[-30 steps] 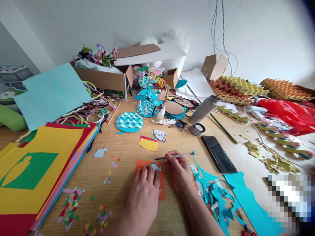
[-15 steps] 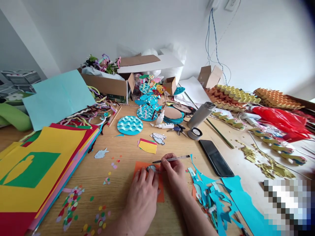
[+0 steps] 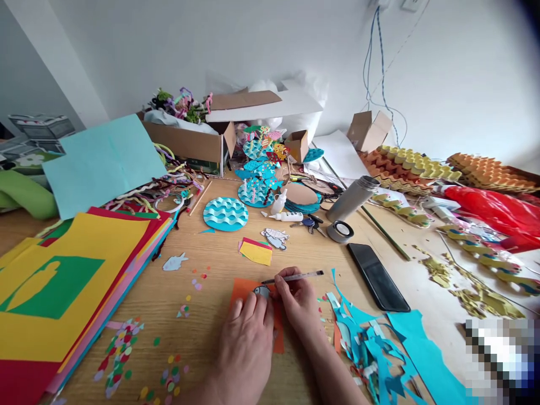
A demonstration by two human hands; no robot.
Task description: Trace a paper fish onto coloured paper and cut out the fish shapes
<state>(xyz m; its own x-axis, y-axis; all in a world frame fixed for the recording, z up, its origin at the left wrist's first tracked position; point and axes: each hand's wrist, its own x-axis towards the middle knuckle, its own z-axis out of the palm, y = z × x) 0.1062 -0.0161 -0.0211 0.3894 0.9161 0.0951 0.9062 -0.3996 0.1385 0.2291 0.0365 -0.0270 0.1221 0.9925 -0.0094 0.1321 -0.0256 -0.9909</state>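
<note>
My left hand (image 3: 248, 337) presses down on an orange paper sheet (image 3: 242, 288) and on a small grey paper fish (image 3: 262, 291), whose head shows above the fingertips. The fingers lie side by side, and the thumb is hidden. In my right hand (image 3: 296, 295) a slim pen (image 3: 304, 275) is pinched between thumb and forefinger, tip toward the left above the fish. Beyond the hands lie small yellow and red paper pieces (image 3: 256, 252) and grey-white fish cut-outs (image 3: 275, 238).
A black phone (image 3: 378, 277) and blue paper scraps (image 3: 371, 343) lie to the right. At left are stacked coloured sheets (image 3: 93, 236) and scattered paper dots. A steel flask (image 3: 353, 198), glue bottles (image 3: 287, 216) and a wavy blue disc (image 3: 225, 214) stand or lie farther back.
The view has turned slightly to the left. The pen's back end has dipped a little, and both hands remain over the orange paper.
</note>
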